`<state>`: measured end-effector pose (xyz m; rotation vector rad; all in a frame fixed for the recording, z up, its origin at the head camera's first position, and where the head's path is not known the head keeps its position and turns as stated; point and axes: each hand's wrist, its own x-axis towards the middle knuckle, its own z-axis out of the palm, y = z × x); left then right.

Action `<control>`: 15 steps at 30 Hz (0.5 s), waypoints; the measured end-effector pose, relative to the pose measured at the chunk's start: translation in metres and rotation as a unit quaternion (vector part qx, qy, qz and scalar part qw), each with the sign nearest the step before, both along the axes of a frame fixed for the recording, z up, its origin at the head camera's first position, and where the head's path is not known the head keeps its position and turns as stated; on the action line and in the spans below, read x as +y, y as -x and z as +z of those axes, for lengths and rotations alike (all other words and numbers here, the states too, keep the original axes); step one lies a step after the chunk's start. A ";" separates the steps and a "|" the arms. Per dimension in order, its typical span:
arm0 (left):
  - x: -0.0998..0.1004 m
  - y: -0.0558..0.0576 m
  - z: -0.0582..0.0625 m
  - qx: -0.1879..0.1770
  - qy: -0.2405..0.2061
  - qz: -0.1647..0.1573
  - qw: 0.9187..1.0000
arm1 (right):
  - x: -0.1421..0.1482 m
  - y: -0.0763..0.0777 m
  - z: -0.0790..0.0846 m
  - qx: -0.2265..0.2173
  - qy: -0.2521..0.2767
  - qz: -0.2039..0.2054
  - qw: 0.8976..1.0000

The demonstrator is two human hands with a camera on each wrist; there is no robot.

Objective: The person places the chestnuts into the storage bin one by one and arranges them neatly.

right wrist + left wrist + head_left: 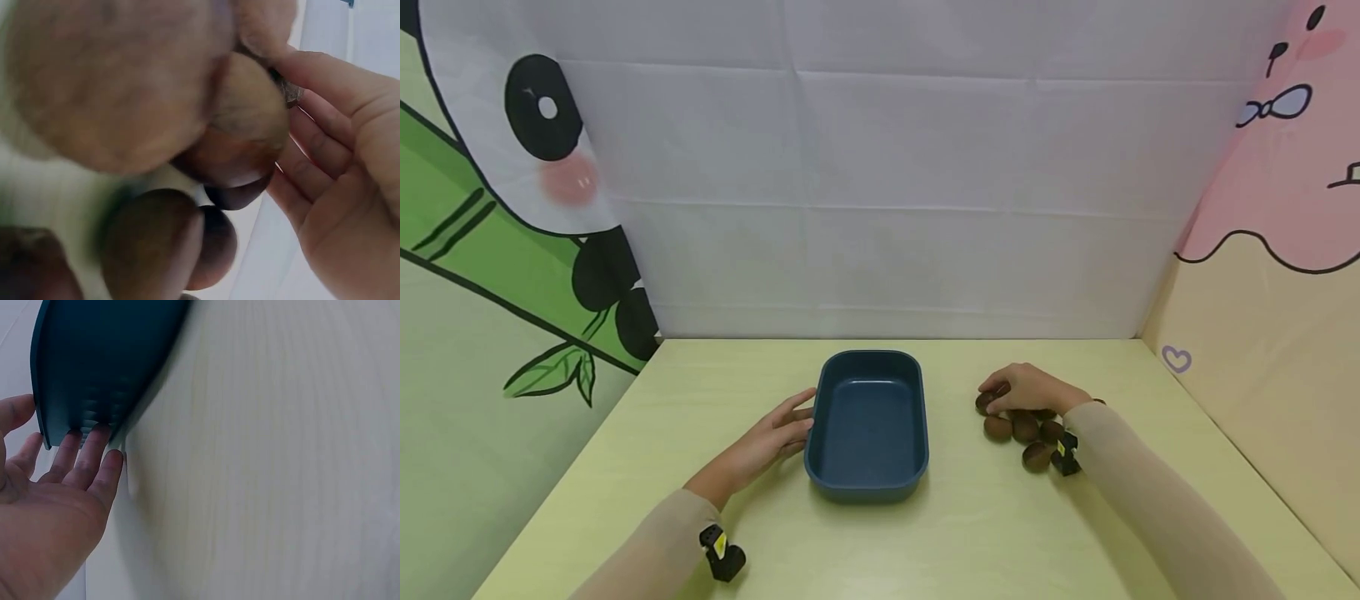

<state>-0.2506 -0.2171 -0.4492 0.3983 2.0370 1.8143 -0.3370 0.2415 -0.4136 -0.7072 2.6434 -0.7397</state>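
1. Black wrist-worn devices, a pair (left (pixel 722 554), right (pixel 1065 455)), each with a yellow patch; any print is too small to read.
2. Brown, rounded, chestnut-like nuts (pixel 1025 427), loosely clustered on the pale yellow wood-grain bench (pixel 940 542). My right hand (pixel 1028 389) and its device partly cover several, so I cannot give a full count; the right wrist view blurs the nearest.
3. Single brown nut (pixel 983 404) at the cluster's left end, pinched between my right thumb and fingers, partly hidden by them.
4. Deep dark-blue tray (pixel 868 446), rounded rectangle, smooth-walled, standing upright left of the nuts, well apart from them; cut off in the left wrist view.
5. My left hand (pixel 771 437), fingers extended and spread, touching the tray's left outer side.
6. Surroundings: creased white sheet (pixel 887 167) behind; green cartoon panel (pixel 490 208) at left; pink-and-cream cartoon panel (pixel 1277 208) at right, bearing a purple heart outline (pixel 1177 359).
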 end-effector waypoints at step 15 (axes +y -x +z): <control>0.001 -0.002 0.001 -0.008 0.000 0.006 1.000 | -0.060 0.002 0.062 0.052 0.079 0.041 0.995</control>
